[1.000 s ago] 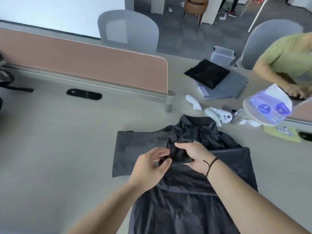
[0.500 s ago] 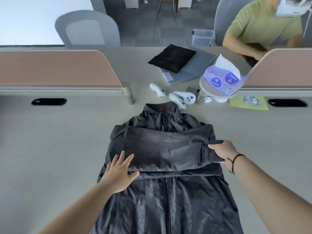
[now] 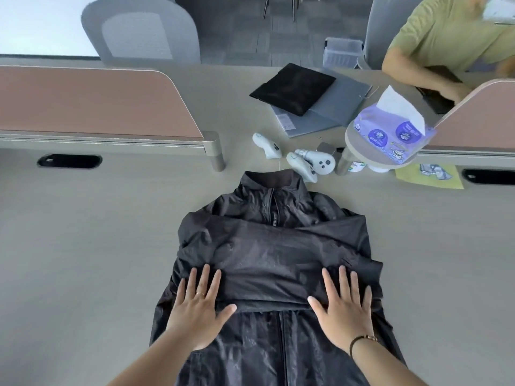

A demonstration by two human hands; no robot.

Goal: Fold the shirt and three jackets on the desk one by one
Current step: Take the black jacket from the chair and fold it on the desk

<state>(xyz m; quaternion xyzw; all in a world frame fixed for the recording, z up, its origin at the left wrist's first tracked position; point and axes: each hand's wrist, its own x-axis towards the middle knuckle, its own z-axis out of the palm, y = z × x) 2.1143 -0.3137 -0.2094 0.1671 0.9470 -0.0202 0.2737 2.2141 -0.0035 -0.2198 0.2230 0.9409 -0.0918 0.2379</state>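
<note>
While the dark jacket (image 3: 273, 246) lies face up on the desk (image 3: 83, 260) with its collar toward the far side, we have both palms flat on it, fingers spread and gripping nothing. Our left hand (image 3: 199, 310) presses the near left part of the jacket, just where the lower edge of the folded sleeves crosses the body, and our right hand (image 3: 344, 313) does the same on the near right, thumb pointing in toward the zip (image 3: 282, 346). Both sleeves (image 3: 278, 257) lie folded across the chest as one wide band, between our fingertips and the collar (image 3: 271, 181). A thin bracelet (image 3: 362, 339) sits on our right wrist and a ring on a finger of the left hand. Near the collar on its far right, two white controllers (image 3: 308, 162) rest on the desk, one of them just beside the collar. Farther off lie a flat black cloth (image 3: 292, 89) on top of a grey laptop (image 3: 328, 112). To the right a pack of tissues (image 3: 395, 132) stands on a small round shelf (image 3: 367, 151), with a yellow sheet (image 3: 429, 176) on the desk below it. Pinkish divider panels (image 3: 92, 104) run along the far edge on both sides, and a black cable slot (image 3: 69, 161) is set into the desk at left. Beyond stand grey chairs (image 3: 139, 32), and another person in a green shirt (image 3: 451, 32) sits at the far right.
</note>
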